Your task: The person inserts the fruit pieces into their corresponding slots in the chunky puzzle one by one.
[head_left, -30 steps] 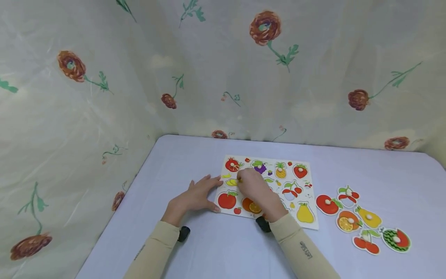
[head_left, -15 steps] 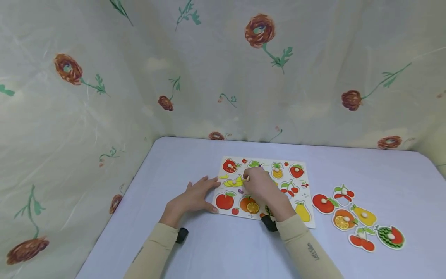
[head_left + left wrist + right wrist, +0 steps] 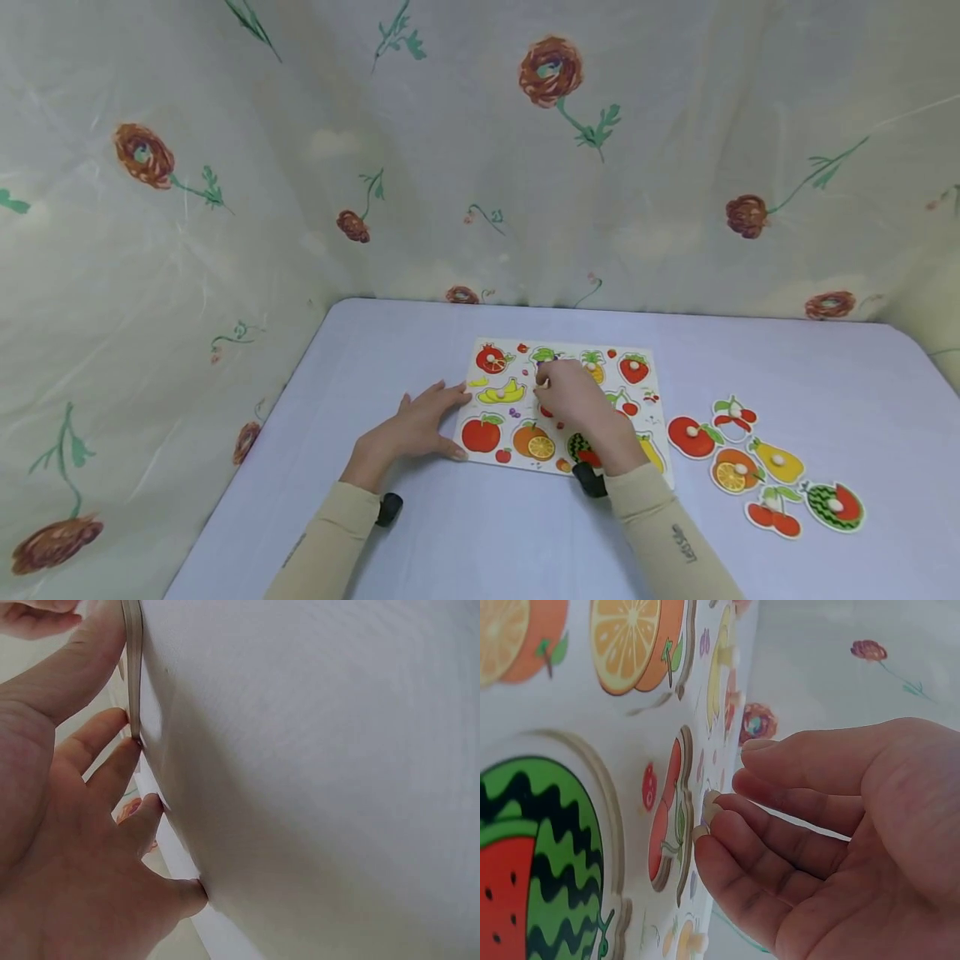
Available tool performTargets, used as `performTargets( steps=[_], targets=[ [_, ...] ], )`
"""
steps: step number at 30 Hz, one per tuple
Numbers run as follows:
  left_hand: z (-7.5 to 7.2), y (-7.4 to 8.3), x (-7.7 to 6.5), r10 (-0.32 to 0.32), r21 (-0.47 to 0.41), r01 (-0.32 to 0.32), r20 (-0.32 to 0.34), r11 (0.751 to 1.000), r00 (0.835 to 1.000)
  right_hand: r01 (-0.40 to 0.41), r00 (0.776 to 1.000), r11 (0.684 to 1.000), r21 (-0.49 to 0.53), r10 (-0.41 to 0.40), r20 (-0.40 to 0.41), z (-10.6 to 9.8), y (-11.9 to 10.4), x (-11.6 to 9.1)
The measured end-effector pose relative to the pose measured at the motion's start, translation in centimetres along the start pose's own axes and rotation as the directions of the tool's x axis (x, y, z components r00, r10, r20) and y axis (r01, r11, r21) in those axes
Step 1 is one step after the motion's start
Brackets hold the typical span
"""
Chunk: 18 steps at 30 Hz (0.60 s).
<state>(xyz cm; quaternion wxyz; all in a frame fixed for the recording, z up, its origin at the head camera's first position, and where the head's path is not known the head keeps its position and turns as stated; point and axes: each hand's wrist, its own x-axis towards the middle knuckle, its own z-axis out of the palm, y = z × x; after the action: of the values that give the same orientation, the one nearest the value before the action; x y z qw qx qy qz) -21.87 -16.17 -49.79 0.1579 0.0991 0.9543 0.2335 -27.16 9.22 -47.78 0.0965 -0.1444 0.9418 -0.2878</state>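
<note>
A white fruit peg-puzzle board lies on the table. My left hand rests at its left edge, fingers spread and fingertips right at the edge. In the left wrist view the thumb and fingers lie along the board's side. Over the board's middle is my right hand, its fingers loosely curled, holding nothing visible. The right wrist view shows these fingers close to the board, beside a recess with a red fruit picture. The knobbed banana piece sits in its recess, left of the right hand.
Several loose knobbed fruit pieces lie right of the board, among them a red apple-like piece, an orange, a pear and a watermelon. A flowered curtain hangs behind the table.
My right hand has moved right from the bananas toward the board's middle, leaving the banana piece fully visible. The left hand stays at the board's edge. The head view has shifted slightly.
</note>
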Motion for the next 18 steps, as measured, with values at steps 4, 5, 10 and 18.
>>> performTargets(
  steps=[4, 5, 10, 18],
  targets=[
    [-0.2, 0.3, 0.1, 0.006, -0.005, -0.006, -0.001, 1.0, 1.0, -0.013, 1.0, 1.0, 0.025, 0.013, 0.002, -0.6, 0.2, -0.3],
    [-0.2, 0.3, 0.1, 0.01, -0.005, -0.01, 0.0, 1.0, 1.0, -0.013, 1.0, 1.0, 0.023, 0.013, -0.001, -0.8, 0.2, -0.3],
    [-0.4, 0.2, 0.4, 0.017, -0.001, -0.017, -0.005, 1.0, 1.0, -0.017, 1.0, 1.0, 0.01, 0.018, -0.025, -1.7, 0.6, -0.7],
    [0.0, 0.2, 0.1, -0.004, -0.017, 0.004, 0.003, 1.0, 1.0, -0.082, 0.996, 0.996, 0.045, 0.083, -0.012, -2.4, 2.6, -1.6]
  ],
)
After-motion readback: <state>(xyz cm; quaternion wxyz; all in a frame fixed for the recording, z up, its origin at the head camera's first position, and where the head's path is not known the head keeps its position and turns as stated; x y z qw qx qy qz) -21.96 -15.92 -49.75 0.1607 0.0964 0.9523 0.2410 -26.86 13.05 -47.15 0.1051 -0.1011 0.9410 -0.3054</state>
